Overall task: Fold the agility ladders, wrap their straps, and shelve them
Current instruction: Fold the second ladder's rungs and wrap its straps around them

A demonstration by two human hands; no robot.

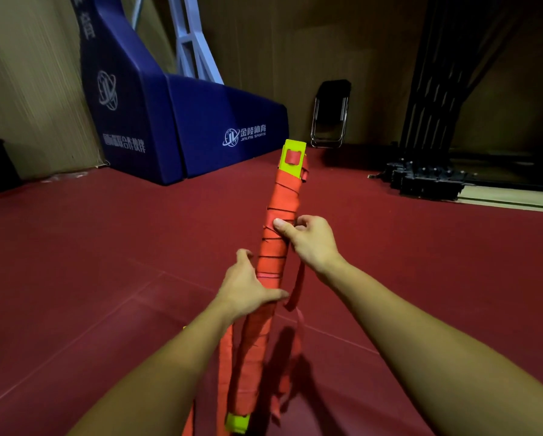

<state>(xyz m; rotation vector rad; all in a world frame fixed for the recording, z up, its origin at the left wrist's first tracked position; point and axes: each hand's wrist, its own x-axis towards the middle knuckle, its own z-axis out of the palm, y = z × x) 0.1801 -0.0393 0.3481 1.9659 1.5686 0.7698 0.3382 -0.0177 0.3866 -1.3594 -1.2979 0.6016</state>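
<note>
Red flooring (106,247) lies beneath us. Our left hand (248,287) curls round the folded ladder (282,196), held in mid-air; higher, our right hand (311,240) pinches its strap (296,286). Should that pinch slip, the wraps could unwind. Blue padding (201,121) stands beyond.

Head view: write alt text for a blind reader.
Two bare hands hold a folded agility ladder wound in orange strap: left hand grips its middle, right hand pinches the strap higher up. Loose strap ends dangle over a red floor.
</note>
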